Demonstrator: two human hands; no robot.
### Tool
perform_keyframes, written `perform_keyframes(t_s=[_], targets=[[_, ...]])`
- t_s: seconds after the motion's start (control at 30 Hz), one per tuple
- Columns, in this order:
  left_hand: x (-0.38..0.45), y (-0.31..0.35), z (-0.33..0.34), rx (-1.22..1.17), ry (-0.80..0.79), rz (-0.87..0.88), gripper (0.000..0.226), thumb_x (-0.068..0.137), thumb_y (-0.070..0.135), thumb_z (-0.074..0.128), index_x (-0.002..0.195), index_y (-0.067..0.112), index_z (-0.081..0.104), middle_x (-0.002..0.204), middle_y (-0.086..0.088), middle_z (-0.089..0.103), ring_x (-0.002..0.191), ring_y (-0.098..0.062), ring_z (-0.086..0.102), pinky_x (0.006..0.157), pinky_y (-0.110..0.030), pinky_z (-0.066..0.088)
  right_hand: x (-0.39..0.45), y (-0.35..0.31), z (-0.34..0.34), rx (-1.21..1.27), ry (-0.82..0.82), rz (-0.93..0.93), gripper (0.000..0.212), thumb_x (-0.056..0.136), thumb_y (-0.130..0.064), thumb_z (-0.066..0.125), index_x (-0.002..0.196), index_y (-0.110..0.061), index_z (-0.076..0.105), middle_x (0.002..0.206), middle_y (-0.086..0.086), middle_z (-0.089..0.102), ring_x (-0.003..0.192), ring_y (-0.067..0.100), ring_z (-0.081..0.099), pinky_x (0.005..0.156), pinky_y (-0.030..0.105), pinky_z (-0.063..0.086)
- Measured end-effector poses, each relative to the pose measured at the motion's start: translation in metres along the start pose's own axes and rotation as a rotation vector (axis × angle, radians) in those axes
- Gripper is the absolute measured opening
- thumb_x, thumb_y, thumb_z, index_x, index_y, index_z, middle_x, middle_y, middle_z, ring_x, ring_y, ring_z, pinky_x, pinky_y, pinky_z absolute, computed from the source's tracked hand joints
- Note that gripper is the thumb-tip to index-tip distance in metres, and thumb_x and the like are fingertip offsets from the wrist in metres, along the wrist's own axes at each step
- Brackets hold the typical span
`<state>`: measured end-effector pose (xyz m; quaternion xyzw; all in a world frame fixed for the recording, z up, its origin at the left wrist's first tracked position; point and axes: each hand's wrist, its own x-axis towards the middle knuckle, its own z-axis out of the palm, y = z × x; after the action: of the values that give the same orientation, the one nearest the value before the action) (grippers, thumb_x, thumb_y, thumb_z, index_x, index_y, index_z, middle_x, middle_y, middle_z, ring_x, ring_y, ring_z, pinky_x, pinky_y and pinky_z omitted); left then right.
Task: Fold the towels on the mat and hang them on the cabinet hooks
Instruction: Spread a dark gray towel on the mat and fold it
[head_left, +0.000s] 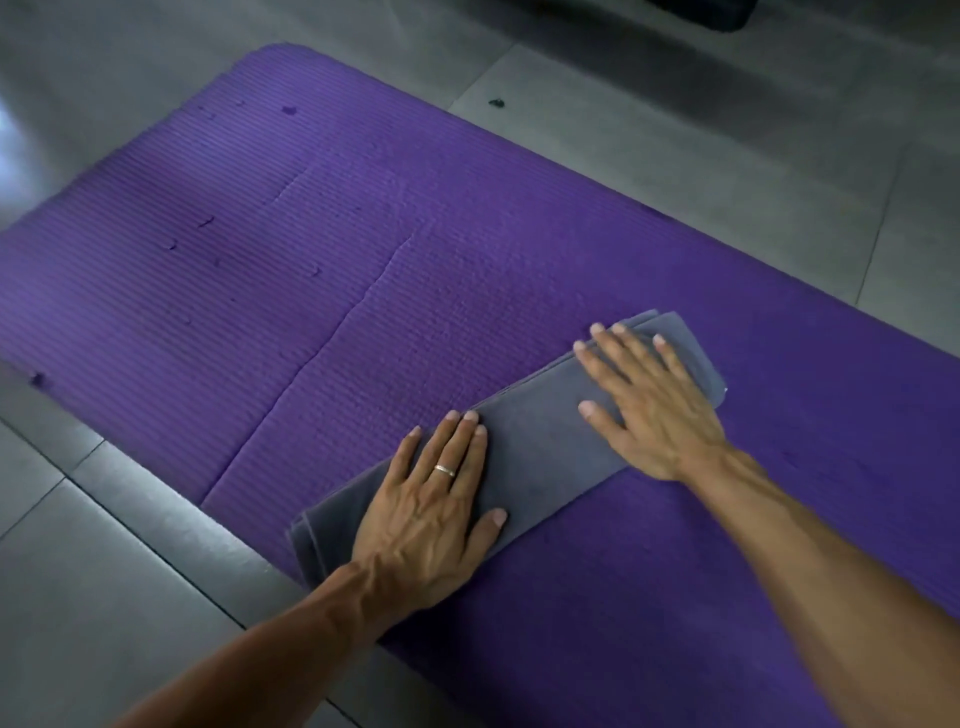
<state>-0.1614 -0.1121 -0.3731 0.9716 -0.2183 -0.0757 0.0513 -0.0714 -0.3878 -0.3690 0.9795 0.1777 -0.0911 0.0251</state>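
Note:
A grey towel (540, 441), folded into a long narrow strip, lies slantwise on the purple mat (311, 249), running from near the mat's front edge up to the right. My left hand (431, 514) presses flat on the strip's near end with straight fingers, a ring on one of them. My right hand (649, 400) lies flat on the far end, fingers spread. Layered edges of the fold show at both ends. No cabinet or hooks are in view.
Grey floor tiles (104, 561) surround the mat. A small dark speck (496, 102) lies on the floor beyond the mat's far edge. A dark object (701, 13) sits at the top edge of the view. The mat has creases and small nicks.

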Motion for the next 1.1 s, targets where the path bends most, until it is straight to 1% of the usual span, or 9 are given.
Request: perform_keyframes(t_s=[0.13,0.27,0.47,0.6,0.7,0.83,0.9,0.97,1.1], targets=[[0.000,0.001,-0.001,0.003,0.000,0.004,0.071,0.098,0.057,0.019,0.149,0.007,0.019,0.156,-0.011,0.027,0.144,-0.024,0.024,0.113,-0.045,0.013,0.011,-0.001,-0.015,0.003,0.006,0.168,0.070,0.094,-0.055,0.003,0.155,-0.022,0.008,0.164,0.001,0.002,0.150,0.018,-0.005,0.119,0.047,-0.007],[0.000,0.000,-0.001,-0.016,-0.003,0.010,0.072,0.098,0.058,0.018,0.149,0.008,0.017,0.157,-0.010,0.025,0.146,-0.023,0.021,0.115,-0.044,0.011,-0.019,-0.037,-0.007,0.059,0.004,-0.113,0.065,0.097,-0.054,0.017,0.154,-0.024,0.019,0.163,0.002,0.012,0.150,0.019,0.006,0.121,0.049,0.007],[-0.018,-0.015,-0.006,-0.016,-0.033,0.104,0.085,0.093,0.070,0.018,0.153,0.010,0.012,0.160,-0.009,0.013,0.149,-0.023,0.007,0.118,-0.045,0.004,-0.027,0.021,-0.016,0.038,-0.142,0.422,0.070,0.096,-0.061,0.009,0.155,-0.027,-0.003,0.164,0.003,-0.007,0.150,0.023,-0.006,0.118,0.053,-0.002],[-0.046,-0.036,-0.008,-0.009,-0.085,0.223,0.102,0.079,0.076,0.040,0.155,0.015,0.009,0.161,-0.009,0.009,0.149,-0.025,0.007,0.117,-0.046,0.004,-0.022,-0.037,-0.027,0.118,0.106,0.263,0.055,0.100,-0.035,0.032,0.148,-0.009,0.035,0.160,0.014,0.018,0.148,0.030,0.014,0.117,0.054,0.016],[-0.072,-0.049,-0.010,-0.034,-0.037,0.299,0.092,0.074,0.061,0.057,0.149,0.013,0.030,0.153,-0.013,0.033,0.144,-0.028,0.025,0.118,-0.050,0.020,-0.032,-0.100,-0.026,0.330,0.106,0.065,0.053,0.095,-0.035,0.036,0.138,-0.007,0.049,0.153,0.016,0.035,0.138,0.032,0.038,0.109,0.052,0.037],[-0.096,-0.063,-0.015,-0.110,0.176,0.319,0.045,0.078,0.029,0.065,0.117,0.007,0.063,0.117,-0.013,0.063,0.116,-0.031,0.058,0.098,-0.043,0.049,-0.049,-0.148,-0.023,0.471,0.073,-0.046,0.055,0.093,-0.039,0.035,0.141,-0.013,0.047,0.153,0.007,0.036,0.138,0.024,0.037,0.116,0.043,0.024],[-0.092,-0.061,-0.030,-0.192,0.225,0.227,0.033,0.084,0.027,0.054,0.110,0.009,0.065,0.099,-0.008,0.067,0.091,-0.026,0.066,0.074,-0.037,0.057,-0.054,-0.156,-0.026,0.538,0.051,-0.049,0.056,0.091,-0.040,0.040,0.139,-0.014,0.049,0.150,0.005,0.040,0.138,0.021,0.037,0.118,0.041,0.022],[-0.079,-0.055,-0.050,-0.285,0.262,0.115,0.031,0.085,0.028,0.047,0.109,0.014,0.061,0.085,-0.002,0.064,0.071,-0.024,0.065,0.055,-0.033,0.052,-0.057,-0.157,-0.034,0.627,0.054,-0.047,0.055,0.087,-0.039,0.047,0.133,-0.012,0.055,0.142,0.004,0.049,0.131,0.020,0.045,0.113,0.043,0.032],[-0.053,-0.044,-0.083,-0.461,0.341,-0.075,0.035,0.086,0.027,0.060,0.119,0.021,0.050,0.077,0.007,0.061,0.065,-0.018,0.062,0.058,-0.032,0.049,-0.063,-0.162,-0.054,0.850,0.043,-0.077,0.066,0.077,-0.033,0.064,0.140,-0.020,0.047,0.130,-0.003,0.057,0.119,0.009,0.054,0.102,0.030,0.044]])
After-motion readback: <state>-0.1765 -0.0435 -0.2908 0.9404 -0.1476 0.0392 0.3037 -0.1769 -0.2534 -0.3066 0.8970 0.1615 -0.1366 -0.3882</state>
